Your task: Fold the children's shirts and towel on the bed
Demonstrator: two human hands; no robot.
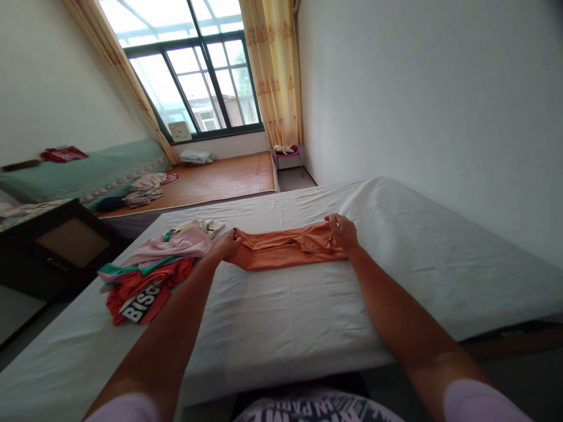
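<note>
An orange garment (281, 252), folded into a long narrow strip, lies across the white-sheeted bed (299, 328). Its left end is pinched in my left hand (227, 245), with the cloth bunched slightly there. My right hand (343, 232) grips the opposite end, fingers closed on the upper corner. Some loose folds of the fabric show near the right hand. Close to my left forearm sits a heap of crumpled clothes (162, 264) with pink, green and red pieces, one bearing large white letters on black.
Beyond the white bed stands another bed (229, 179) with a brown mat, holding some clothes (147, 189) and a pillow (196, 157). A dark cabinet (65, 246) is at the left. A pink stool (288, 153) stands by the curtain (281, 88), and a white wall (422, 105) borders the right.
</note>
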